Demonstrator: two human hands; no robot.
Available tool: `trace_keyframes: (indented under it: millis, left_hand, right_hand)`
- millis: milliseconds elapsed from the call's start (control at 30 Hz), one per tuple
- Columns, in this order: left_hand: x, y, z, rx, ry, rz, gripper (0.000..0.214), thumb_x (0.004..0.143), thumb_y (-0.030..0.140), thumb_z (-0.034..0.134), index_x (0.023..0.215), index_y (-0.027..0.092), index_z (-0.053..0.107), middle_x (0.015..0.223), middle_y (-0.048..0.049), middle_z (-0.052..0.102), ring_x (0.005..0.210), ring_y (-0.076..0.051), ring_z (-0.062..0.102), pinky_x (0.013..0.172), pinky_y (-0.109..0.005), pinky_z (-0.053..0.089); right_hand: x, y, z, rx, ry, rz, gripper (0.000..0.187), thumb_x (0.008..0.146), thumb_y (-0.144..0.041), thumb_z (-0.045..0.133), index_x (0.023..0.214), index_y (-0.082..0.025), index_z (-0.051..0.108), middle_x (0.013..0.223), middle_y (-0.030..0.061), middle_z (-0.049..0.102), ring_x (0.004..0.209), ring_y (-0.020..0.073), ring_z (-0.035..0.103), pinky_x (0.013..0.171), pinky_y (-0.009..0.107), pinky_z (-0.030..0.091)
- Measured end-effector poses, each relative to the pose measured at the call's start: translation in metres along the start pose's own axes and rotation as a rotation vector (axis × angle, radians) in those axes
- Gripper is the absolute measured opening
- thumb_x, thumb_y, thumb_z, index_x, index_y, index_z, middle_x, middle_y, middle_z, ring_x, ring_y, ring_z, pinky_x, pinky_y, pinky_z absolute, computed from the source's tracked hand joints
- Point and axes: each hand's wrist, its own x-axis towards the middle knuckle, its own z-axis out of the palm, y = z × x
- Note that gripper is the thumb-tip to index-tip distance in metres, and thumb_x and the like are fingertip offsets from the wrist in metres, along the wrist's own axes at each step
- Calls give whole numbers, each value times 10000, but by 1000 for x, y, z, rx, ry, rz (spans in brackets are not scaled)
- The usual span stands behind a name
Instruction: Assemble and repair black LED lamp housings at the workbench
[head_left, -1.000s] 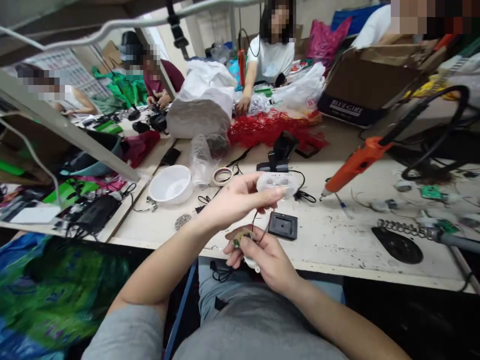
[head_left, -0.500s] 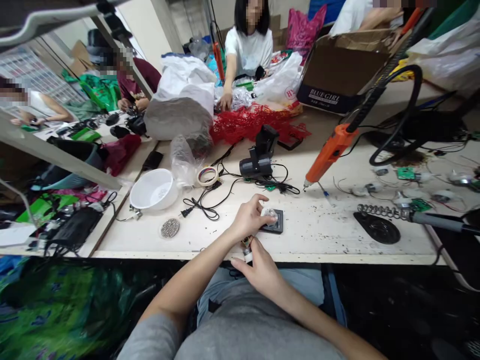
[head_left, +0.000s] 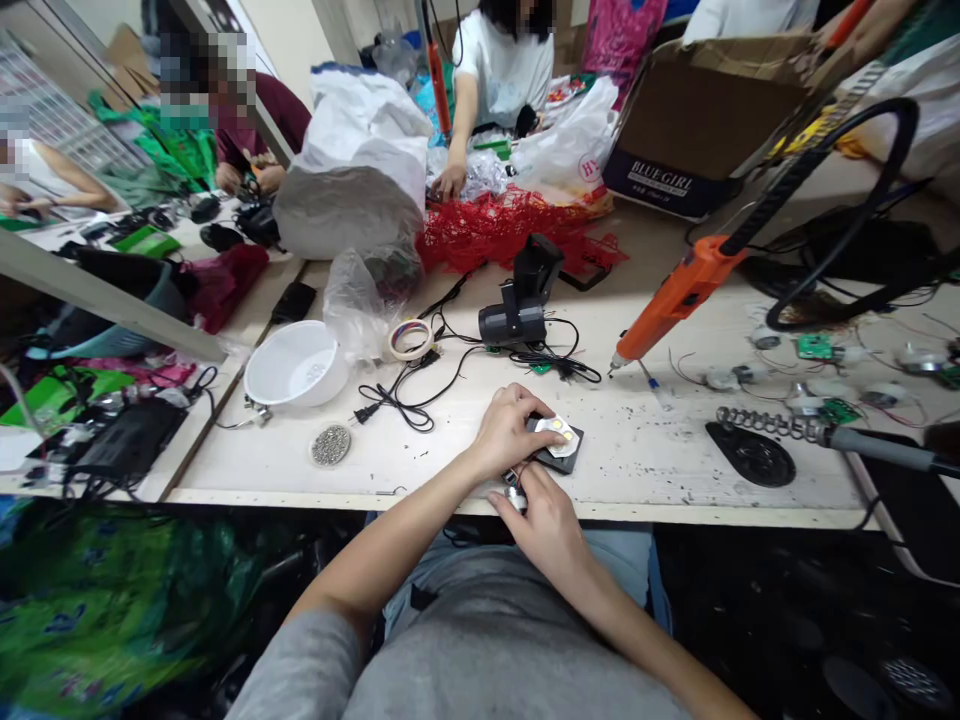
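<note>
The left hand [head_left: 510, 432] was curved down beside a white plastic housing set with yellow-white lamps [head_left: 561, 438], its fingers touching the housing, though whether it was clamped or only pressed could not be told. The housing was lying on a square black pad [head_left: 564, 455]. The right hand [head_left: 544, 527] was closed on a small pale part with thin wires [head_left: 515, 497], just below the left hand at the bench edge. Both hands were close together, almost touching. The white scuffed bench [head_left: 660, 455] was seen around them. A black cable with a two-pin plug [head_left: 365, 412] was laid to the left, near a round metal mesh disc [head_left: 331, 445], a white plastic bowl [head_left: 296, 367] and a roll of tape [head_left: 410, 340]. A black boxy device [head_left: 514, 322] was placed ahead. To the right, an orange-handled soldering iron [head_left: 679, 298] was lying with its tip towards the hands, and green circuit boards [head_left: 815, 346] were scattered beyond it. Red plastic netting [head_left: 495, 232] was heaped further ahead, where a person in a white shirt [head_left: 502, 70] was working.
</note>
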Motion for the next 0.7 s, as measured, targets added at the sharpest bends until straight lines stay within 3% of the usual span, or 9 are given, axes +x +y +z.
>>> trace_keyframes:
  millis: [133, 267, 300, 367, 400, 467, 567, 633, 700]
  left_hand:
    - [-6, 0, -16, -10, 47, 13, 330, 677, 289, 887, 972, 202, 768, 1004, -68, 597, 966, -210, 595, 877, -336, 493]
    - [-66, -3, -43, 1, 226, -21, 144, 883, 313, 654, 850, 193, 725, 840, -48, 653, 774, -163, 609, 710, -273, 484]
    - [-89, -6, -47, 43, 207, -77, 171, 888, 322, 643, 797, 195, 711, 760, -35, 653, 706, -154, 599, 674, -266, 473]
    - [-137, -16, -51, 94, -1, -206, 195, 880, 320, 629, 746, 202, 704, 673, -24, 661, 593, -147, 575, 611, -265, 470]
    - [-158, -23, -49, 114, -121, -249, 175, 868, 301, 615, 761, 208, 717, 702, -36, 692, 628, -169, 613, 645, -285, 501]
    - [-186, -38, -41, 183, -156, -371, 197, 834, 286, 620, 963, 217, 752, 929, -84, 760, 878, -253, 695, 818, -369, 550]
    - [-186, -60, -21, 147, -186, -476, 559, 697, 180, 672, 1256, 206, 675, 1309, -114, 680, 1242, -328, 595, 1081, -467, 457]
    - [-167, -70, -9, 71, -276, -503, 684, 611, 111, 672, 1287, 214, 661, 1342, -93, 664, 1287, -342, 558, 1126, -482, 415]
    - [-149, -75, -3, -3, -358, -533, 620, 594, 102, 668, 1200, 225, 710, 1212, -58, 726, 1225, -342, 596, 1093, -475, 445]
  right_hand:
    - [7, -2, -7, 304, 9, 215, 218, 747, -353, 718, 901, -205, 678, 960, 112, 696, 947, 292, 636, 915, 444, 528]
    - [12, -5, -14, 584, -49, 447, 317, 702, -496, 751, 808, -210, 667, 777, 52, 661, 690, 204, 604, 612, 330, 553]
    - [14, -5, -15, 639, -74, 492, 364, 699, -546, 741, 792, -205, 657, 720, 36, 635, 625, 182, 578, 523, 301, 524]
    - [17, -6, -17, 760, -117, 577, 440, 674, -607, 740, 780, -191, 643, 661, 17, 602, 572, 157, 549, 434, 262, 474]
    - [18, -7, -18, 809, -137, 607, 463, 659, -616, 748, 782, -181, 644, 658, 18, 605, 572, 151, 550, 425, 251, 466]
    - [21, -10, -21, 886, -176, 653, 483, 642, -607, 767, 794, -162, 657, 665, 28, 625, 577, 143, 558, 430, 240, 465]
    - [22, -16, -22, 1001, -234, 732, 467, 612, -565, 804, 787, -152, 673, 663, 31, 635, 581, 135, 565, 450, 233, 474]
    - [20, -20, -22, 1075, -274, 784, 443, 602, -539, 825, 777, -158, 681, 665, 27, 637, 591, 132, 568, 473, 231, 484]
    - [18, -23, -20, 1129, -316, 807, 430, 607, -533, 833, 779, -165, 691, 673, 28, 641, 612, 139, 581, 501, 237, 495]
